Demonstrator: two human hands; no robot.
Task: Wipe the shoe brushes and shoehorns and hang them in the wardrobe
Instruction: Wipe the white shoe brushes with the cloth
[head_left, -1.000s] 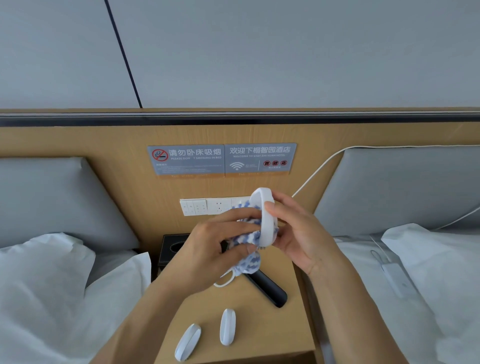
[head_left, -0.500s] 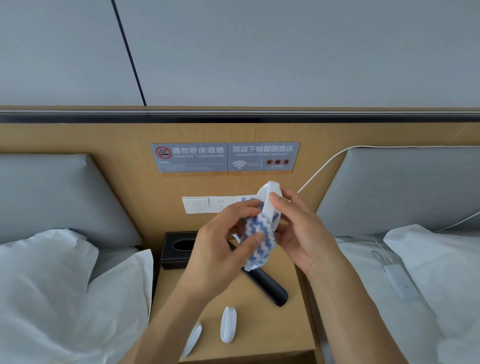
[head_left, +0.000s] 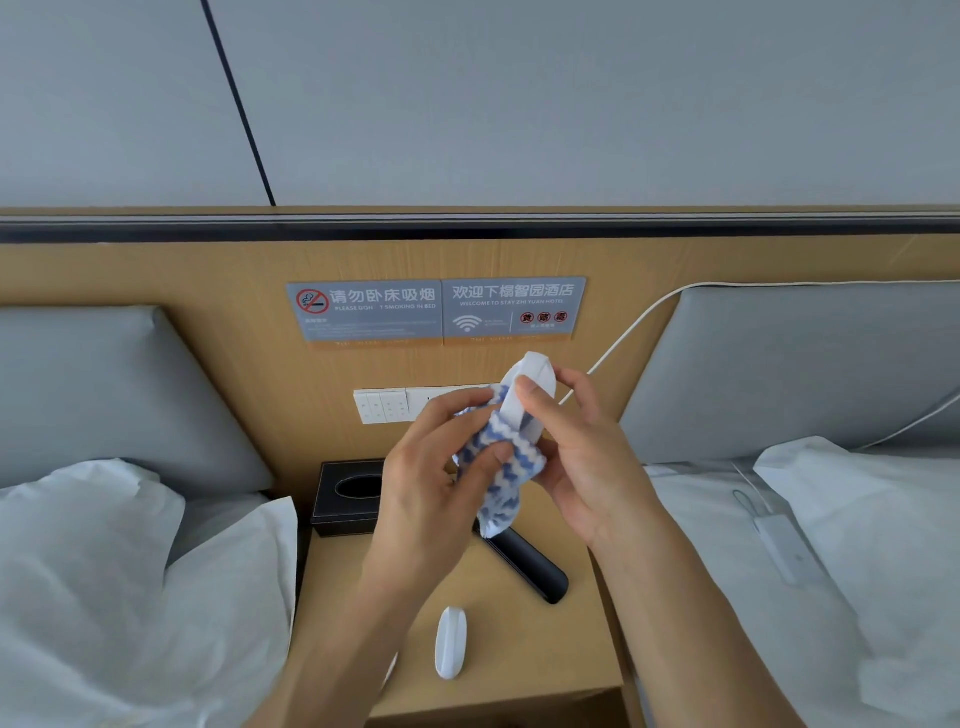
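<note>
My right hand (head_left: 582, 467) grips a white plastic shoe brush (head_left: 532, 384), held upright above the nightstand. My left hand (head_left: 441, 483) pinches a blue-and-white patterned cloth (head_left: 501, 467) and presses it against the brush's lower half. Another white brush or shoehorn (head_left: 451, 642) lies on the wooden nightstand (head_left: 545, 649) near its front edge. A third white piece by the left front corner is hidden behind my left forearm. A black elongated item (head_left: 535, 569) lies at an angle on the nightstand below my hands.
A black tissue box (head_left: 348, 496) stands at the nightstand's back left. White pillows (head_left: 119, 582) lie on beds on both sides. A white cable and adapter (head_left: 779, 540) rest on the right bed. Switches (head_left: 384, 405) and signs are on the wooden headboard.
The cloth has slid down from the brush's top toward its lower half. My left hand moved down with it while the right hand kept its hold.
</note>
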